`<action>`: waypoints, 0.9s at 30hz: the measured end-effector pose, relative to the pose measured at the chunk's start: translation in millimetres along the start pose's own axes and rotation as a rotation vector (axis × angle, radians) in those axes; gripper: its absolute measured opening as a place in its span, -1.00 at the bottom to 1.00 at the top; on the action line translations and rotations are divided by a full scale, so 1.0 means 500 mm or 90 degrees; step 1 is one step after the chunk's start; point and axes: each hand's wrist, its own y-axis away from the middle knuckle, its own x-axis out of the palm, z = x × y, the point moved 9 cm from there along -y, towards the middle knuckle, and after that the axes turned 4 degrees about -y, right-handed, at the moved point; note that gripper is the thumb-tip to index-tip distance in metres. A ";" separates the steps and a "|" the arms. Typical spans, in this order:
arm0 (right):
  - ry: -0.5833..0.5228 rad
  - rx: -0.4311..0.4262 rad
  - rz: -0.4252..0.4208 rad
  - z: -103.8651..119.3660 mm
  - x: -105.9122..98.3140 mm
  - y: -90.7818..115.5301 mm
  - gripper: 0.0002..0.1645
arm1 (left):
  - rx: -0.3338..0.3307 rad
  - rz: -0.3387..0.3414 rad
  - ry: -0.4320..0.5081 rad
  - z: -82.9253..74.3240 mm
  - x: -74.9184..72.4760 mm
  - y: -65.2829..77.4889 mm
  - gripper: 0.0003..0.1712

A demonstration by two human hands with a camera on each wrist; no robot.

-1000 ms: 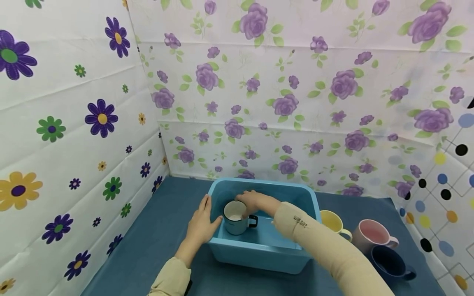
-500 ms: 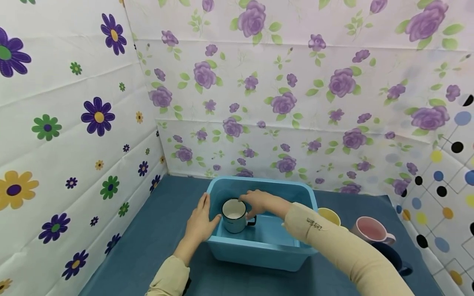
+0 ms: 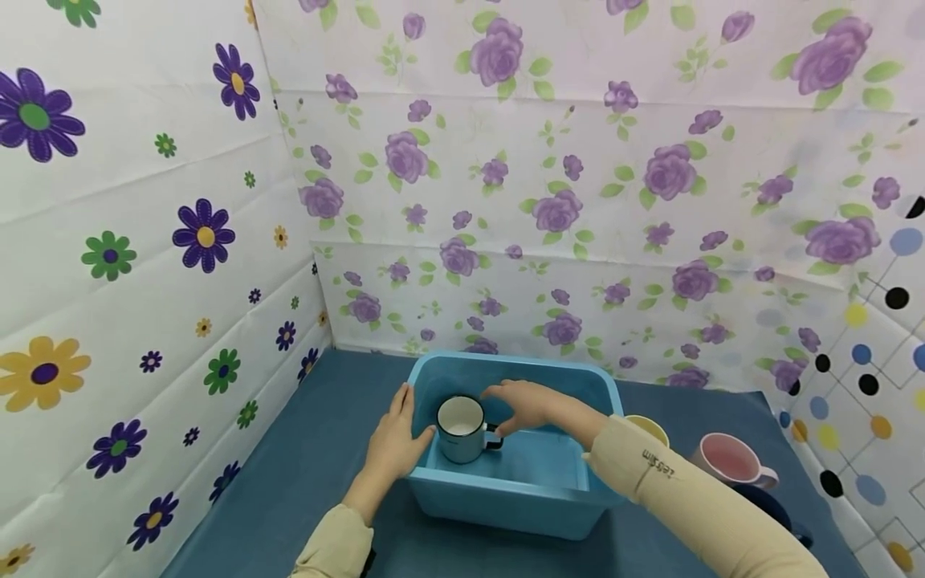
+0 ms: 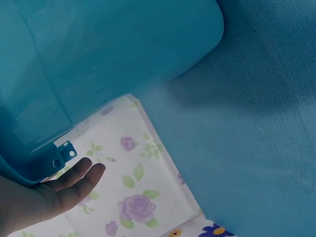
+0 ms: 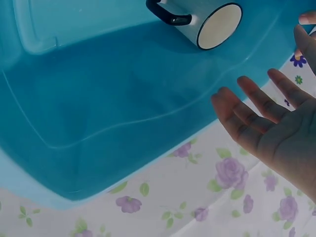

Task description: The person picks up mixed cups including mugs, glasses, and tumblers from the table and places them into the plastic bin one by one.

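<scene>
A grey-blue enamel mug (image 3: 461,446) with a black rim and black handle stands upright in the left part of a light blue plastic basin (image 3: 506,509). Just right of the mug, my right hand (image 3: 526,403) hovers inside the basin, its fingers spread and slightly bent. The right wrist view shows that hand (image 5: 281,121) holding nothing, apart from the mug (image 5: 217,24). At the basin's left rim rests my left hand (image 3: 393,440), thumb towards the inside and fingers extended. The left wrist view shows those fingers (image 4: 79,185) by the outer wall of the basin (image 4: 113,44).
To the right of the basin, on the blue cloth (image 3: 289,482), stand a yellow mug (image 3: 649,428), a pink mug (image 3: 730,456) and a dark blue mug (image 3: 768,504). My right sleeve partly covers them. Flower-patterned sheets (image 3: 506,193) rise behind and at the left.
My right hand has let go of the enamel mug and drawn back to the right. The mug stays in its place in the basin. My left hand has kept its place.
</scene>
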 end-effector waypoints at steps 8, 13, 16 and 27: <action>-0.017 -0.023 -0.027 -0.001 -0.018 0.035 -0.27 | 0.004 -0.003 0.002 -0.002 0.002 0.004 -0.12; -0.032 -0.037 -0.039 -0.004 -0.039 0.059 -0.29 | 0.009 -0.009 0.001 -0.004 -0.002 -0.001 -0.12; -0.036 -0.041 -0.043 -0.011 -0.049 0.073 -0.29 | 0.005 -0.006 0.002 -0.003 -0.002 -0.003 -0.11; -0.014 -0.048 -0.052 -0.032 -0.074 0.120 -0.28 | 0.006 -0.007 0.000 -0.006 -0.001 0.000 -0.13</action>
